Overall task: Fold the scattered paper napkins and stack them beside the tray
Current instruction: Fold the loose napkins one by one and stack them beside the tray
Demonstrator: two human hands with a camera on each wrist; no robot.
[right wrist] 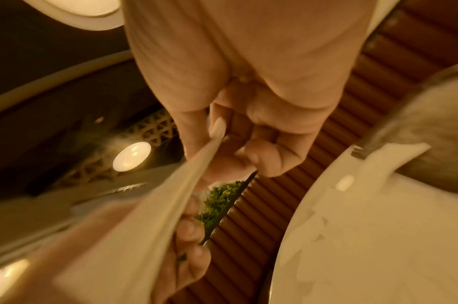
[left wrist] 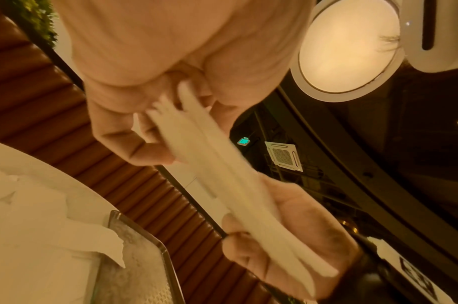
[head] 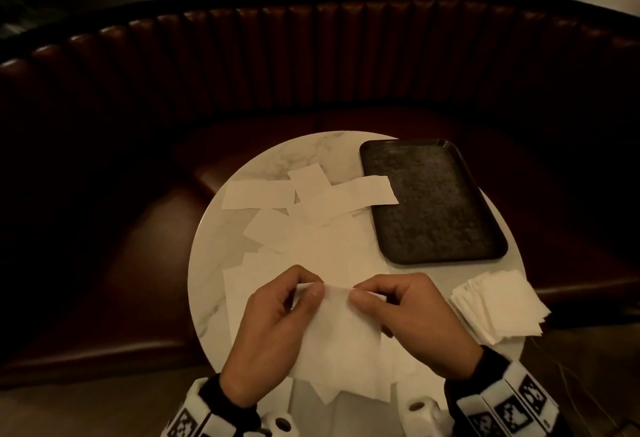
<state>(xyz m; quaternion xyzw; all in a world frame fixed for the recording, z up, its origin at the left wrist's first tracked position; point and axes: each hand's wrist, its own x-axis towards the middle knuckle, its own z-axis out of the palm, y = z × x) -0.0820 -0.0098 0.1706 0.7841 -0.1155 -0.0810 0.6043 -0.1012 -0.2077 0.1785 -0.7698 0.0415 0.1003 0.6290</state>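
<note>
I have both hands low in the centre of the head view, holding one white paper napkin (head: 341,339) above the near edge of the round marble table (head: 277,159). My left hand (head: 273,329) pinches the napkin's top edge between thumb and curled fingers, and my right hand (head: 412,319) pinches the same edge just beside it, thumb on top. In the left wrist view the napkin (left wrist: 230,179) shows edge-on as doubled layers running between the two hands; how tightly the lower fingers close I cannot tell through the blur. Unfolded napkins (head: 311,201) lie scattered and overlapping across the middle of the table, one corner lapping over the left rim of the dark rectangular tray (head: 485,246) at the right. A stack of folded napkins (head: 498,305) sits at lower right, just below the tray. A ribbed brown booth seat (head: 311,56) curves across the top of the frame.
</note>
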